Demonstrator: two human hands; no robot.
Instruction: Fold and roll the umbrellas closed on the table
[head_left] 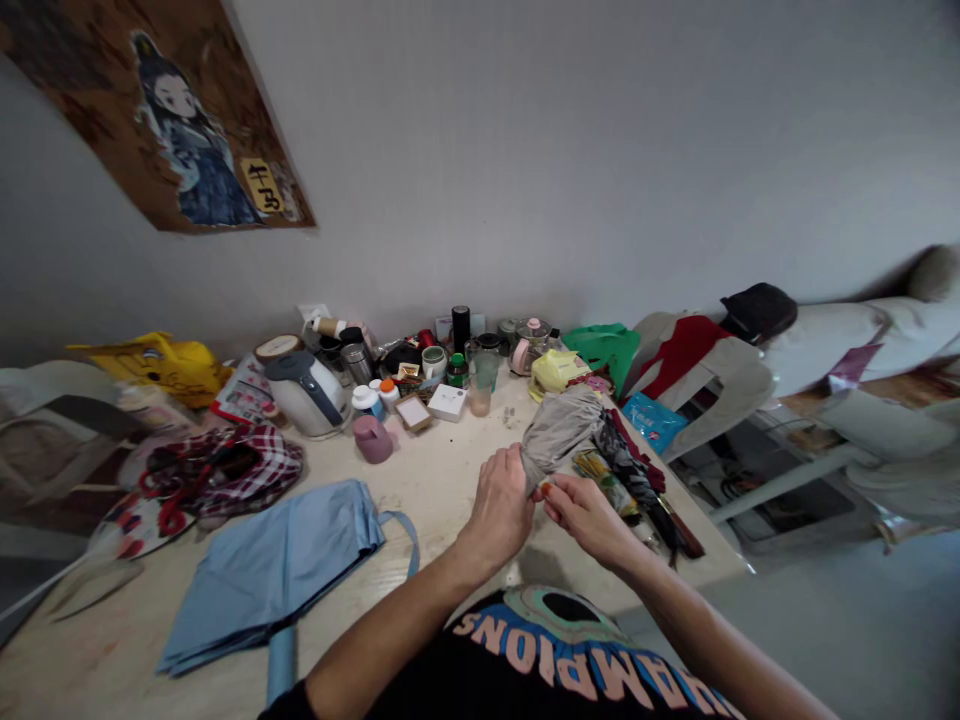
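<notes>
A loosely furled grey umbrella (559, 428) slants away from me over the right part of the table, its cloth bunched and wrinkled. My left hand (504, 500) is wrapped round its narrow near end. Close beside it, my right hand (583, 515) is closed in a pinch at the same end; the exact bit of cloth or strap between the fingers is too small to make out. To the left lies a flattened light blue umbrella (281, 570) with its strap loose and its handle toward me. A dark patterned umbrella (634, 465) rests right of the grey one.
Along the wall stand a kettle (306, 390), a pink cup (372, 440), a white box (448, 402), a clear plastic cup (481, 385) and a glass teapot (531, 345). A checked cloth bundle (251, 470) lies left. A chair (712, 385) adjoins the table's right side.
</notes>
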